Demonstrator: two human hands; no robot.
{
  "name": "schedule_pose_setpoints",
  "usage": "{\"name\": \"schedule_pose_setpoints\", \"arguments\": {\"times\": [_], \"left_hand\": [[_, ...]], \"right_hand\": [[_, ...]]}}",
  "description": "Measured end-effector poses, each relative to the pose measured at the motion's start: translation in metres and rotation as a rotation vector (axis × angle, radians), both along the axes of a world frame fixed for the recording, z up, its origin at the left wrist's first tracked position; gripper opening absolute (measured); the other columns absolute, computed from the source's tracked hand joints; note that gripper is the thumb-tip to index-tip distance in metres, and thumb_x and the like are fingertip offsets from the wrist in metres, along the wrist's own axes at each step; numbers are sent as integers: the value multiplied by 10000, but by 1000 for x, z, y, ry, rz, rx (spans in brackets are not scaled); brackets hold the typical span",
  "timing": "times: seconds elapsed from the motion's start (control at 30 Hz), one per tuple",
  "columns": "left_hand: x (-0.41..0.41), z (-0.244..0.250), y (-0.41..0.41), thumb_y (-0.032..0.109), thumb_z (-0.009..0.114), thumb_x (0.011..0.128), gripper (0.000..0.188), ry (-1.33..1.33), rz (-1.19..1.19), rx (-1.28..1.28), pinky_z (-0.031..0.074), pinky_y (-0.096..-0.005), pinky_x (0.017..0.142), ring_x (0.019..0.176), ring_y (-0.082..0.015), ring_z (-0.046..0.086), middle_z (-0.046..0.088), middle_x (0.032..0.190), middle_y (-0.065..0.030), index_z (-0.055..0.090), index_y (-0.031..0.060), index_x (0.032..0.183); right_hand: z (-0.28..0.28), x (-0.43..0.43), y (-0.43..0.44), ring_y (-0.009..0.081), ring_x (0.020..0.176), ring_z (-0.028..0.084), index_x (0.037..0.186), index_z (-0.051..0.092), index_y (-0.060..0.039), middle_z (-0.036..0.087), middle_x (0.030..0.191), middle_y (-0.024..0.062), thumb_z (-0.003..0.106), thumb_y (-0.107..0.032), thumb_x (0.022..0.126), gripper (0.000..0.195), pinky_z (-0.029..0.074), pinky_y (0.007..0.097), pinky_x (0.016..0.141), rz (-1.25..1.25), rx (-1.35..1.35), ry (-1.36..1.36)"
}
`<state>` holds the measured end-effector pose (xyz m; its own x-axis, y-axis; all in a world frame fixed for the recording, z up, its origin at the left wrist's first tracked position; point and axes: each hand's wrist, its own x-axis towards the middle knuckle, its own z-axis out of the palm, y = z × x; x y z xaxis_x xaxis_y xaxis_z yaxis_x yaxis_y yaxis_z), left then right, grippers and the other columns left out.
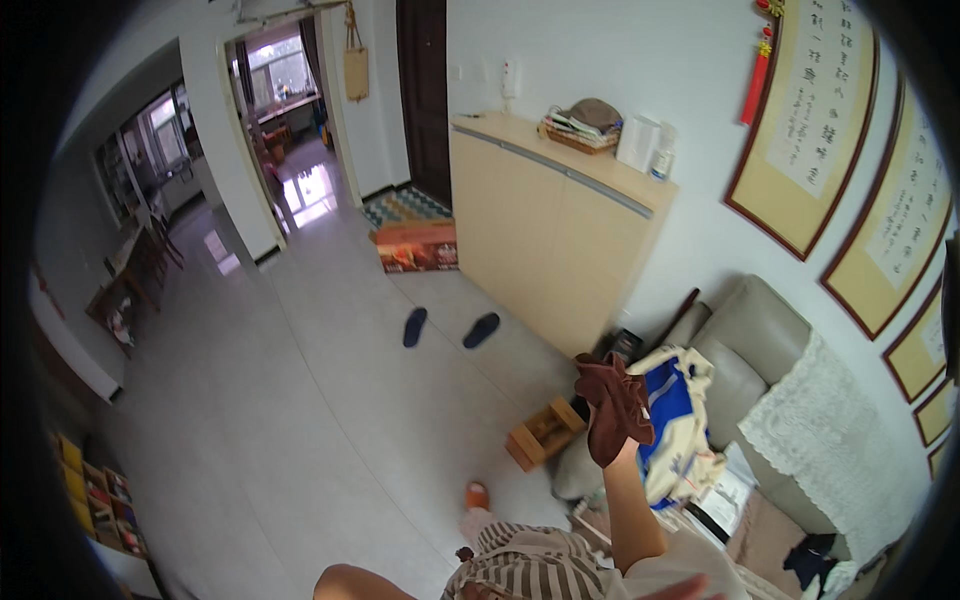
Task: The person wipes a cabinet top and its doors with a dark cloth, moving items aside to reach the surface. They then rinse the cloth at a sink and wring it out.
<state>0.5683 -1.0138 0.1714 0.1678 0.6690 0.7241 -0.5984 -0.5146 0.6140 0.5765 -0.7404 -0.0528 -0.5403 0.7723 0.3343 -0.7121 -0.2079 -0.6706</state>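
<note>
My right hand (596,418) is raised ahead of me and mostly covered by a bunched dark brown cloth (615,401) that it grips. Bare forearm shows below the cloth. Behind it, on a grey-green leather sofa (731,375), lies a cream and blue garment (671,420). Blurred fingers, apparently my left hand (686,589), show at the bottom edge near a pale sleeve; the rest of that hand is out of frame. Striped fabric (525,562) covers my front, and an orange slipper (477,495) is on a foot below.
A small wooden stool or box (546,435) sits on the floor beside the sofa. Dark slippers (481,330) lie before a pale cabinet (540,225). A red printed carton (417,247) stands near the dark door (422,97). Papers (724,491) and dark cloth (810,559) lie on the sofa.
</note>
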Motion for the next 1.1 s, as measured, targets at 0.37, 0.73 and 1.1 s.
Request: {"name": "schedule_pose_setpoints", "arguments": {"times": [0.37, 0.73, 1.1], "left_hand": [[-364, -117, -66, 855, 173, 780, 1068, 229, 1706, -1077, 277, -475, 1090, 1393, -352, 249, 177, 1550, -141, 227, 51, 1481], [-769, -191, 65, 484, 383, 987, 621, 183, 1670, -1347, 348, -422, 1053, 1290, -266, 433, 436, 1416, -143, 408, 16, 1393], [-994, -153, 448, 158, 566, 933, 420, 867, 1017, -621, 392, -312, 1014, 1248, -200, 475, 506, 1358, -113, 490, 19, 1322]], "right_hand": [[4, -327, 70, 262, 1072, 536, 1199, 511, -123, 553, 1181, 104, 406, -419, 972, 387, 452, 400, 934, 591, -728, 198], [2, -603, 277, 279, 918, 568, 1029, 536, -89, 607, 1003, 129, 503, -424, 939, 348, 472, 417, 842, 377, -138, 273], [55, -802, 530, 415, 1328, 313, 1321, 471, -63, 319, 1454, 218, 483, -309, 927, 465, 268, 464, 1097, -1002, 1017, -982]]}}
